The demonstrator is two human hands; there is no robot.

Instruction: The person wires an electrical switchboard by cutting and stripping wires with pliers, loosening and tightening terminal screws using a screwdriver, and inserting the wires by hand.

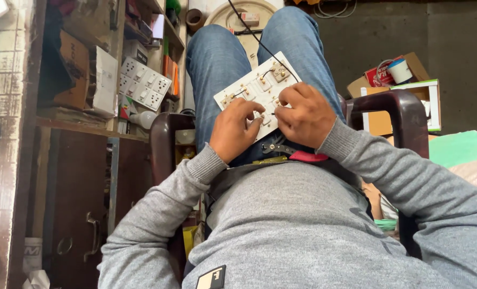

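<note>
Across the lap, switch board [257, 91] lies diagonally.

A single head-worn camera looks steeply down the seated person's grey-sweatered torso to the lap, close on the left hand [237, 128] and right hand [304, 115] over the white rectangular switch board [254, 85] on blue-jeaned thighs, with wooden shelving [83, 128] at the left edge of view.
</note>
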